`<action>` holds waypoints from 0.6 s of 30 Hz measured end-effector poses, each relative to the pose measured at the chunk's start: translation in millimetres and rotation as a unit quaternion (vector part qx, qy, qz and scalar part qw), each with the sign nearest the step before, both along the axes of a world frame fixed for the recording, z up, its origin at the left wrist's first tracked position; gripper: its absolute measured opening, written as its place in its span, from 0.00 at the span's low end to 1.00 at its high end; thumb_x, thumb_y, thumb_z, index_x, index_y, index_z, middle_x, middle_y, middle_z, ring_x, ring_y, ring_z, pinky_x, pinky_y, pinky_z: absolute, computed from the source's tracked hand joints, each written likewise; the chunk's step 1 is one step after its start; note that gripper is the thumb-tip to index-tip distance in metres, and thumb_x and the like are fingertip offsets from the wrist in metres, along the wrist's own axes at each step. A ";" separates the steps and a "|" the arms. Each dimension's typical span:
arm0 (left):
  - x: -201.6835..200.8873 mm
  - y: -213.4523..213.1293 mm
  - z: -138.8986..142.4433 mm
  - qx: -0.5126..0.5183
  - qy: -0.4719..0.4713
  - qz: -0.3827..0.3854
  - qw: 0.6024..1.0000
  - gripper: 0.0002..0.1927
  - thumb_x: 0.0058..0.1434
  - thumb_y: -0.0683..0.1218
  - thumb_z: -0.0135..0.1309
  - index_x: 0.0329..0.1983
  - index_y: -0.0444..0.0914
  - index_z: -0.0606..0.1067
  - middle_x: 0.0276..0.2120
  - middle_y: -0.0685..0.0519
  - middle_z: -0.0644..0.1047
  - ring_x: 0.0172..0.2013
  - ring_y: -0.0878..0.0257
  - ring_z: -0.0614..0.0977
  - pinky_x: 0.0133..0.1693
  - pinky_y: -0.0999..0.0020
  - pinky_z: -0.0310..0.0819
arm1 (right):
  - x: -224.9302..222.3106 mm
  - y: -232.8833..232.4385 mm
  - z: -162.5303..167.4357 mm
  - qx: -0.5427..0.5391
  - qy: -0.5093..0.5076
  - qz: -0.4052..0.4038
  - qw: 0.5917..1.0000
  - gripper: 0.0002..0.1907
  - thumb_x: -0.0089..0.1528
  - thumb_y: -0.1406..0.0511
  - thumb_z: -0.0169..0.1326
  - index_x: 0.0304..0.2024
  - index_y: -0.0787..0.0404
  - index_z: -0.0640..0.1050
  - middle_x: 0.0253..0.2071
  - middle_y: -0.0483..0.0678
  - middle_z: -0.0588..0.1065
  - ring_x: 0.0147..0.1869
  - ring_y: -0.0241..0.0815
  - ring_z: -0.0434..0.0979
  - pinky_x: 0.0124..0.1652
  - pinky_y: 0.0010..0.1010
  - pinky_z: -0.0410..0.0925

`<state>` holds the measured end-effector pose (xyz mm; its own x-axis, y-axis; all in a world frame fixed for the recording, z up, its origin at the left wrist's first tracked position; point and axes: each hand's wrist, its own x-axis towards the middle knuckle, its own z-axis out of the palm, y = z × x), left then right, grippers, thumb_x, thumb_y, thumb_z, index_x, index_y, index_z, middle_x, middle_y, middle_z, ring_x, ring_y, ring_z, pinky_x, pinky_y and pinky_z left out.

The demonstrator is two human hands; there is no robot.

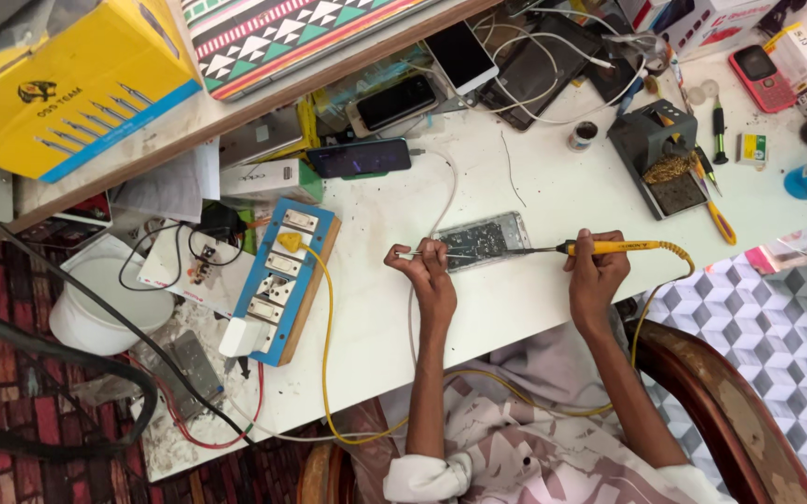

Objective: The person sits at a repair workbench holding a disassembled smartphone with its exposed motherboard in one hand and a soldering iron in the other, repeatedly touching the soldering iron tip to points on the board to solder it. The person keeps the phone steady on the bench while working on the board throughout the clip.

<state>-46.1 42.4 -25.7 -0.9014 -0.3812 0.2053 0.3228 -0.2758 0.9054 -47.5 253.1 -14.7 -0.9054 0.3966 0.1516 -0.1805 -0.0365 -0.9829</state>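
Left hand: the left hand (430, 264) is pinching a pair of thin metal tweezers (419, 254), fingers curled tight around them, tips pointing toward the opened phone.
Right hand: the right hand (598, 271) is gripping the yellow-handled soldering iron (609, 247), fingers closed around the handle, its dark tip reaching left onto the phone's edge.
Opened phone: the opened phone (483, 240) is lying flat on the white counter (534, 308) between the two hands, its inner parts facing up.
Iron's cord: a yellow cord (324, 355) is running from the plug down across the counter and looping back toward the person's lap.
Power board: a blue power board (282, 280) with white sockets is sitting at the counter's left edge, well apart from the hands.
Iron stand: a dark iron stand (657, 154) with brass wool is standing beyond the right hand.
Other phones: a dark phone (359, 158) is lying above the opened phone, and a pink keypad phone (763, 77) is resting at the far right.
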 end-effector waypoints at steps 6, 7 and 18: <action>2.7 1.1 -3.7 0.012 -0.014 -0.003 1.000 0.11 0.78 0.43 0.36 0.47 0.46 0.46 0.31 0.52 0.63 0.33 0.65 0.60 0.38 0.72 0.57 | 0.3 -1.7 0.8 -0.022 -0.010 -0.003 1.000 0.10 0.74 0.67 0.51 0.38 0.61 0.67 0.25 0.43 0.69 0.24 0.28 0.66 0.26 0.20 0.60; 2.1 0.8 -4.5 0.003 -0.013 -0.004 1.000 0.11 0.78 0.43 0.36 0.47 0.46 0.46 0.30 0.52 0.63 0.33 0.66 0.60 0.38 0.72 0.57 | -0.6 -1.7 1.3 -0.019 -0.014 -0.004 1.000 0.10 0.74 0.67 0.50 0.37 0.61 0.67 0.25 0.43 0.69 0.24 0.28 0.66 0.26 0.20 0.59; 1.2 1.1 2.3 -0.034 0.010 0.005 0.999 0.10 0.79 0.43 0.35 0.48 0.45 0.46 0.29 0.53 0.63 0.33 0.65 0.61 0.40 0.72 0.59 | 0.6 0.3 1.9 0.001 0.012 0.006 1.000 0.11 0.75 0.66 0.50 0.38 0.62 0.66 0.25 0.43 0.69 0.25 0.28 0.66 0.27 0.20 0.59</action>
